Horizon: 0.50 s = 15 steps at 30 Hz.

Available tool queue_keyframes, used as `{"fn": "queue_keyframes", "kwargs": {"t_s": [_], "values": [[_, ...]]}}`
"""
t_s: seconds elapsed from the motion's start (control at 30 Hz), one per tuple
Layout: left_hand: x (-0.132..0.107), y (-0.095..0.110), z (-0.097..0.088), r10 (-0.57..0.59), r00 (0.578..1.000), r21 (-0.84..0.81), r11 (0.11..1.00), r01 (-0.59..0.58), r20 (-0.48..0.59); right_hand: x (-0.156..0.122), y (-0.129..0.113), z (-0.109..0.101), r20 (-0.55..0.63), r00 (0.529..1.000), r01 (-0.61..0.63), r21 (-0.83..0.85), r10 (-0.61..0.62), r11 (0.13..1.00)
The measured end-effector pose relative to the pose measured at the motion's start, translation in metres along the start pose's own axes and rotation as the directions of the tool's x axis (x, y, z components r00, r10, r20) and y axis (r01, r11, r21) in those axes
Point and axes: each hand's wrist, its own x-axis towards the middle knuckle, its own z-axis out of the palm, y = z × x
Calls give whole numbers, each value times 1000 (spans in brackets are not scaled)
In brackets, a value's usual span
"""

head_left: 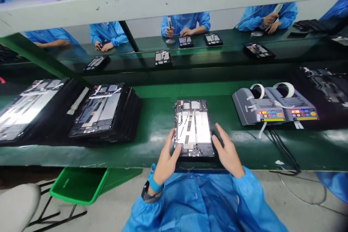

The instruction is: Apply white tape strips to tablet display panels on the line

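An opened tablet [193,127], its silver and white inner parts showing, lies in a black tray on the green bench [152,130] straight in front of me. My left hand [166,159] rests against the tray's near left edge, fingers spread, thumb touching the corner. My right hand [227,151] lies just right of the tray with its fingers stretched out and apart, holding nothing. Both arms wear blue sleeves; a dark watch [149,195] sits on my left wrist.
Stacks of black trays with opened tablets [102,112] stand at the left. Two grey tape dispensers [274,106] with cables stand at the right. A green bin [78,186] sits under the bench. Several people in blue coats [186,23] work at the far conveyor.
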Motion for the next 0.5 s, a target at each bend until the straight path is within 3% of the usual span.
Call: {"fn": "queue_keyframes", "kwargs": {"t_s": [0.1, 0.23, 0.3, 0.37, 0.4, 0.47, 0.5], "values": [[-13, -3, 20, -22, 999, -88, 996, 17, -48, -31, 6, 25, 61, 994, -98, 199, 88, 975], [-8, 0, 38, -78, 987, -211, 976, 48, -139, -36, 1, 45, -8, 998, -61, 252, 65, 966], [-9, -3, 40, -91, 985, -258, 965, 52, -145, -25, 8, 32, -40, 998, -34, 309, 48, 950], [-12, -13, 35, -76, 985, -289, 957, 29, -155, -11, 28, -5, -197, 966, -65, 446, 168, 893], [-12, -21, 31, -62, 985, -310, 951, 9, -164, -5, 41, -32, -319, 907, -76, 522, 277, 850], [-8, -39, 19, -54, 979, -363, 931, -21, -196, 4, 69, -94, -551, 669, -59, 630, 499, 775], [-5, -47, 13, -48, 977, -359, 933, -30, -205, 7, 82, -126, -595, 596, -52, 642, 540, 765]]}}
